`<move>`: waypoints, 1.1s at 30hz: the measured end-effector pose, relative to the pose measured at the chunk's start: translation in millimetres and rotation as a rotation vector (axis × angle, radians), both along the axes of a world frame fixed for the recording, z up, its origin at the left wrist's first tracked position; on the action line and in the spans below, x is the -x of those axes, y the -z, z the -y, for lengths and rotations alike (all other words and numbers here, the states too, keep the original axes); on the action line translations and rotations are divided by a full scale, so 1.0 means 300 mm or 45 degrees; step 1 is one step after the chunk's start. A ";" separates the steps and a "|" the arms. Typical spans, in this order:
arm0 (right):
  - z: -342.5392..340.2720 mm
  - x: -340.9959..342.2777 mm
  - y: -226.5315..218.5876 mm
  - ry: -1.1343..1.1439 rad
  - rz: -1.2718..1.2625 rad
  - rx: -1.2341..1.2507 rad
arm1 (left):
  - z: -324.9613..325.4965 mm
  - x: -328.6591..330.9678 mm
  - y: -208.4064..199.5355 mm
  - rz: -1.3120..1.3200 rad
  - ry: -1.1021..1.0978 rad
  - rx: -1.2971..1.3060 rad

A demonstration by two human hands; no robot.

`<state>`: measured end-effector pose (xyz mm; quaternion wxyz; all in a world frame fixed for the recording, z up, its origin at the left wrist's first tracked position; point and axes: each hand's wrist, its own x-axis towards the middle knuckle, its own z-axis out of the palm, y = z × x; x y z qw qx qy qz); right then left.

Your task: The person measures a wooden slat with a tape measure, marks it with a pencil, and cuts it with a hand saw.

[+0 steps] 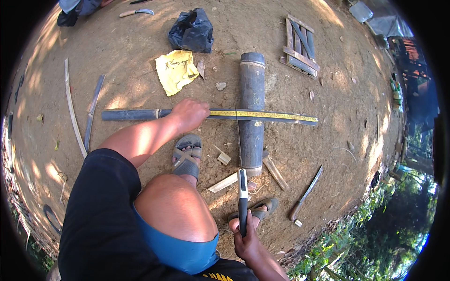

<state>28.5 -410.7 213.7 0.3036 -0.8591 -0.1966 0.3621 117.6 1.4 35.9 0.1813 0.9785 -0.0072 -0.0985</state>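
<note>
A long dark bamboo strip [129, 115] lies crosswise over a thick, dark bamboo log [253, 86] on the ground. Along the strip's right part runs a yellow measuring tape [276, 114]. My left hand [190, 114] is closed over the strip at the tape's left end, its fingertips partly hidden. In my right hand [247, 241] is the grip of a hand saw [243, 196]. Its thin blade, seen nearly edge-on, points away from me along the log and reaches the strip. I cannot tell whether the teeth touch it.
A machete [307, 194] lies at right, and a curved knife [137, 13] far left. Beyond the strip are a yellow cloth-like piece [176, 71], a black plastic bag [191, 32] and a slatted wooden frame [301, 46]. Bamboo offcuts [275, 173] lie near my sandalled feet; thin strips [75, 107] at left.
</note>
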 end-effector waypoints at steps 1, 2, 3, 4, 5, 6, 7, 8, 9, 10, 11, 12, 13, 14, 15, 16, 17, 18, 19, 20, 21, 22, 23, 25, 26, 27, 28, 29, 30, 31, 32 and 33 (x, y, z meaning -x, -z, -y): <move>-0.002 -0.001 -0.003 0.006 -0.003 0.008 | 0.001 0.000 -0.004 -0.005 -0.002 0.000; -0.003 -0.002 -0.006 0.021 -0.009 0.026 | 0.001 -0.001 -0.009 -0.011 -0.004 0.000; -0.004 -0.003 -0.008 0.036 -0.015 0.044 | 0.002 -0.002 -0.010 -0.025 0.002 -0.011; -0.004 -0.003 -0.009 0.052 -0.022 0.061 | 0.002 -0.005 -0.011 -0.040 0.007 -0.022; -0.001 -0.006 -0.009 0.061 -0.049 0.068 | 0.002 -0.005 -0.011 -0.055 0.012 -0.033; 0.001 -0.010 -0.008 0.071 -0.076 0.074 | 0.001 -0.005 -0.012 -0.050 0.018 -0.036; 0.002 -0.013 -0.009 0.080 -0.102 0.079 | 0.001 -0.003 -0.012 -0.044 0.024 -0.040; -0.001 -0.015 -0.011 0.091 -0.109 0.093 | 0.000 -0.002 -0.013 -0.039 0.030 -0.044; -0.007 -0.016 -0.016 0.102 -0.116 0.106 | 0.000 -0.003 -0.014 -0.042 0.027 -0.040; -0.011 -0.017 -0.020 0.113 -0.123 0.120 | -0.001 -0.003 -0.014 -0.045 0.024 -0.037; -0.011 -0.018 -0.022 0.116 -0.129 0.120 | -0.001 -0.004 -0.014 -0.048 0.022 -0.034; -0.012 -0.019 -0.023 0.118 -0.135 0.119 | -0.001 -0.003 -0.013 -0.048 0.021 -0.035; -0.012 -0.020 -0.024 0.120 -0.141 0.119 | -0.001 -0.003 -0.011 -0.048 0.020 -0.035; -0.014 -0.021 -0.028 0.105 -0.132 0.122 | 0.000 -0.004 -0.010 -0.047 0.020 -0.036; -0.016 -0.022 -0.034 0.091 -0.121 0.127 | 0.001 -0.007 -0.008 -0.037 0.018 -0.031; -0.016 -0.024 -0.039 0.078 -0.109 0.132 | 0.003 -0.011 -0.008 -0.027 0.017 -0.026; -0.013 -0.024 -0.041 0.074 -0.105 0.141 | 0.005 -0.015 -0.009 -0.015 0.016 -0.020; -0.012 -0.023 -0.032 0.065 -0.115 0.143 | 0.000 -0.007 -0.004 -0.016 0.015 -0.025; -0.012 -0.022 -0.025 0.057 -0.125 0.145 | -0.004 0.000 0.001 -0.016 0.015 -0.030; -0.016 -0.021 -0.020 0.068 -0.154 0.154 | -0.008 0.008 0.005 -0.016 0.014 -0.034; -0.020 -0.023 -0.027 0.082 -0.170 0.169 | -0.006 0.006 0.003 -0.014 0.013 -0.032; -0.023 -0.022 -0.031 0.096 -0.187 0.182 | -0.005 0.004 0.001 -0.012 0.011 -0.030; -0.023 -0.020 -0.030 0.090 -0.166 0.160 | -0.004 0.004 -0.002 -0.012 0.009 -0.028; -0.021 -0.016 -0.027 0.077 -0.121 0.117 | -0.002 0.000 -0.006 0.002 0.010 -0.025; -0.021 -0.016 -0.031 0.082 -0.137 0.135 | -0.002 0.000 -0.006 0.008 0.010 -0.025; -0.026 -0.018 -0.037 0.085 -0.154 0.150 | -0.003 0.001 -0.002 0.009 0.008 -0.028; -0.030 -0.019 -0.040 0.088 -0.172 0.166 | -0.003 0.002 0.005 0.009 0.005 -0.032; -0.031 -0.019 -0.039 0.082 -0.173 0.187 | -0.004 0.003 0.010 0.010 0.003 -0.036; -0.032 -0.020 -0.038 0.078 -0.174 0.208 | -0.004 0.002 0.008 0.000 0.004 -0.036; -0.032 -0.020 -0.037 0.075 -0.175 0.230 | -0.003 0.001 0.006 -0.010 0.006 -0.036; -0.033 -0.022 -0.036 0.074 -0.180 0.224 | -0.003 0.000 0.005 -0.019 0.007 -0.036; -0.034 -0.023 -0.034 0.073 -0.183 0.219 | -0.003 -0.001 0.007 -0.025 0.013 -0.038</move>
